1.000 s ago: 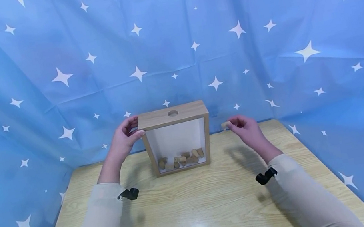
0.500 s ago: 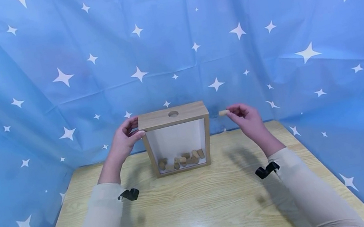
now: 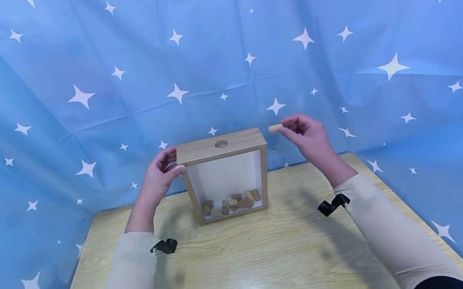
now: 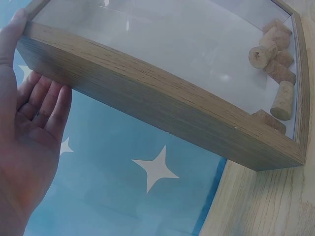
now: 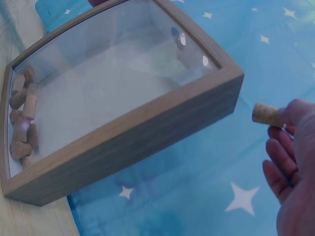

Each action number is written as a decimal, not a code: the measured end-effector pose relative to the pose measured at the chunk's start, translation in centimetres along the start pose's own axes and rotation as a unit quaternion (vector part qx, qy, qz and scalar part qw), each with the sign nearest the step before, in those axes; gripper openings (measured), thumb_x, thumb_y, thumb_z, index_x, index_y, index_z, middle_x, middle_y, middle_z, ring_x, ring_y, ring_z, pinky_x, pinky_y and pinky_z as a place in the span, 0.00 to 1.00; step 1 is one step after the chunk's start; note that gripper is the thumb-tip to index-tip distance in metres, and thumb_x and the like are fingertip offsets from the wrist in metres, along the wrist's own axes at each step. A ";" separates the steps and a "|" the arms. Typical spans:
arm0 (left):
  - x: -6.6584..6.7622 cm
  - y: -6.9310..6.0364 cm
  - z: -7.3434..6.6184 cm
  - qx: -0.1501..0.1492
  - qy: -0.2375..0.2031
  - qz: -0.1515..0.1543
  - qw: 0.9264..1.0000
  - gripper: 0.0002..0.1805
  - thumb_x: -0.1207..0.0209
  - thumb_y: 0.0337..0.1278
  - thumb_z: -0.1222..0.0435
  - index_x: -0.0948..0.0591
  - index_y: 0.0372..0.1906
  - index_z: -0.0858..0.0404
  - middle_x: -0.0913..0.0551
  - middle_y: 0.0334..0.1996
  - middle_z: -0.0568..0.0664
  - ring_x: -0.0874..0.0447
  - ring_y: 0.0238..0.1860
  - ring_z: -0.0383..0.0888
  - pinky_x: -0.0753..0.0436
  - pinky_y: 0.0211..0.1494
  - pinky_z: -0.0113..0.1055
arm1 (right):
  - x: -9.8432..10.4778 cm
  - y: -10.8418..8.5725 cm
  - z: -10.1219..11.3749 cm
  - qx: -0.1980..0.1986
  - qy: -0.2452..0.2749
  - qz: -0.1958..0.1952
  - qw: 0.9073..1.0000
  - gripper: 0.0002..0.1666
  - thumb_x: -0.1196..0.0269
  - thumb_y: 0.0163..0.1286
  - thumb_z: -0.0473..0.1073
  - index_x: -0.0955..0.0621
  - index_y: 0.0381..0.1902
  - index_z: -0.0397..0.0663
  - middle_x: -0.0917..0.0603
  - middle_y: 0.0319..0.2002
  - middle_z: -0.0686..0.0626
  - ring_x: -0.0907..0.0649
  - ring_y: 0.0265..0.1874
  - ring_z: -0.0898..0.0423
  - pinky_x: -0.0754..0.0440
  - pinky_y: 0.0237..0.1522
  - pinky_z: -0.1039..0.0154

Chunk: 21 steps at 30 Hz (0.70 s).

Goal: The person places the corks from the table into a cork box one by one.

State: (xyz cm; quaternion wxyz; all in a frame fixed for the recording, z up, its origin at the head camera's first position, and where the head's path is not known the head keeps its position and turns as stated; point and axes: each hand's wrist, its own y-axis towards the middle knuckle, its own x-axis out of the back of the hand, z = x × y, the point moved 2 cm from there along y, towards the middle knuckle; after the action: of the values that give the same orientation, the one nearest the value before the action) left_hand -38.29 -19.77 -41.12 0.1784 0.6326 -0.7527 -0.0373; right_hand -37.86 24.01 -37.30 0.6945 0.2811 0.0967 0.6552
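Observation:
A wooden shadow box [image 3: 267,174] with a clear front and a round hole [image 3: 221,144] in its top stands upright on the table. Several corks [image 3: 225,205] lie at its bottom behind the front pane. My left hand [image 3: 156,182] holds the box's upper left corner, thumb at the front and fingers on the side, as the left wrist view shows. To the right of the box's top, my right hand [image 3: 308,138] pinches a single cork [image 5: 266,114] between thumb and fingers. That cork is in the air, apart from the box.
The wooden table [image 3: 234,268] extends in front of the box. Right behind it hangs a blue cloth [image 3: 215,49] with white stars, which also runs along both sides. Each sleeve carries a black camera mount [image 3: 334,204] at the wrist.
My right hand has risen with the cork, from beside the box's upper side to about the height of its top, and slightly left. The left hand and the box have stayed in place.

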 end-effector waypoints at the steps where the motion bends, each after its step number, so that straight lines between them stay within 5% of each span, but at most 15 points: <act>1: 0.0 0.0 0.0 0.001 0.002 0.000 1.000 0.38 0.27 0.74 0.62 0.29 0.82 0.64 0.24 0.73 0.62 0.26 0.75 0.62 0.24 0.79 0.57 | -0.2 0.2 0.2 0.003 0.000 0.003 1.000 0.14 0.27 0.80 0.46 0.11 0.54 0.42 0.12 0.45 0.49 0.16 0.43 0.53 0.16 0.42 0.69; 15: 0.0 0.0 -0.2 -0.002 -0.006 0.000 1.000 0.37 0.29 0.75 0.65 0.29 0.82 0.66 0.24 0.73 0.64 0.26 0.74 0.60 0.23 0.78 0.51 | -3.4 1.7 4.1 0.047 -0.028 0.050 0.997 0.11 0.27 0.79 0.43 0.10 0.53 0.44 0.13 0.40 0.43 0.17 0.41 0.52 0.18 0.42 0.63; 21: 0.0 -0.1 -0.2 -0.006 -0.005 0.000 1.000 0.37 0.29 0.76 0.65 0.30 0.82 0.66 0.24 0.72 0.64 0.26 0.75 0.60 0.23 0.79 0.51 | -5.2 2.2 5.0 0.063 -0.025 0.083 0.994 0.09 0.26 0.78 0.42 0.09 0.52 0.45 0.15 0.34 0.42 0.19 0.35 0.50 0.22 0.33 0.66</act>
State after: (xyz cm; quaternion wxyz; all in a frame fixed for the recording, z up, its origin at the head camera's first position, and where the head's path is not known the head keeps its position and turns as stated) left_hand -38.19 -19.77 -40.97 0.1780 0.6317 -0.7532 -0.0449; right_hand -37.82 17.66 -33.27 0.6213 0.3476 0.0963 0.6956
